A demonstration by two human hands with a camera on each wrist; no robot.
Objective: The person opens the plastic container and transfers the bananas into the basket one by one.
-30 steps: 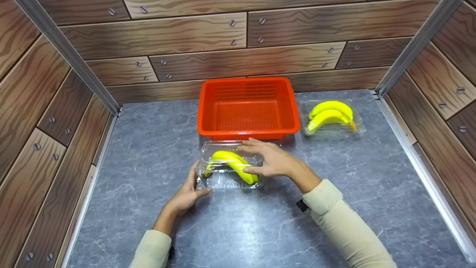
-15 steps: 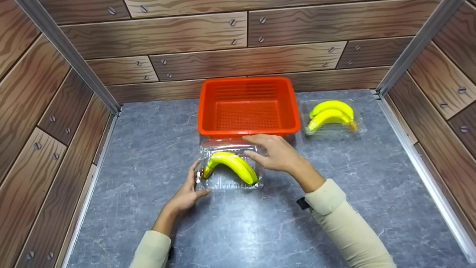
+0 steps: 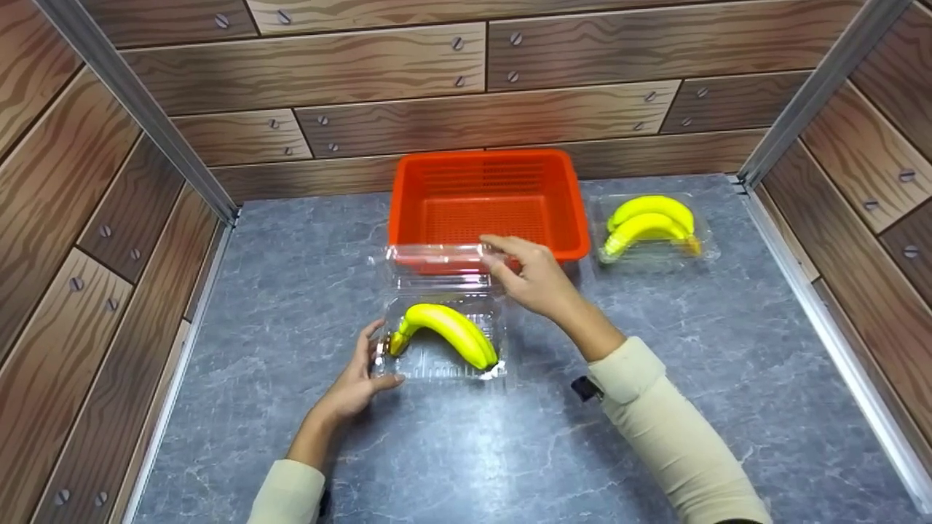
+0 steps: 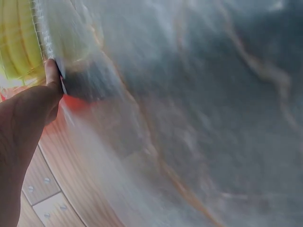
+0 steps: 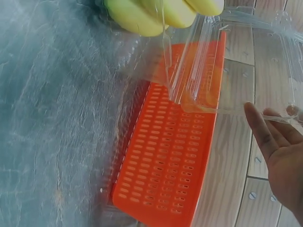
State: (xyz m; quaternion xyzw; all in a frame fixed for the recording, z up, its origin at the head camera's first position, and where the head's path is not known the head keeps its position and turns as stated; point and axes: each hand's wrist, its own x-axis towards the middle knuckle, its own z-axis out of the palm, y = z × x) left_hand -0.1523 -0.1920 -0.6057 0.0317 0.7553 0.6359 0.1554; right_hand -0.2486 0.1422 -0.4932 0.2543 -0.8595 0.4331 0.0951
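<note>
A clear plastic clamshell box [image 3: 437,372] lies in front of the orange basket, its lid [image 3: 437,266] swung back on the far side. Inside the base is a small bunch of yellow bananas [image 3: 451,331], stem end to the left. My left hand [image 3: 349,389] grips the base's left side, thumb at the front corner. The left wrist view shows that hand [image 4: 28,109] at the box edge, partly blurred. At the lid's right edge, my right hand [image 3: 535,280] pinches the plastic between thumb and fingers. The right wrist view has this hand [image 5: 284,156] on the transparent lid.
The orange perforated basket [image 3: 584,244] stands at the back middle, with the lid overlapping its front rim. To its right lies another clear box [image 3: 706,255] with bananas. Wood-patterned walls [image 3: 378,69] and metal rails [image 3: 837,342] bound the grey marbled surface [image 3: 277,291].
The lid has swung up and back, away from the bananas, with my right hand moving away along with it. My left hand and the base have shifted slightly left and nearer.
</note>
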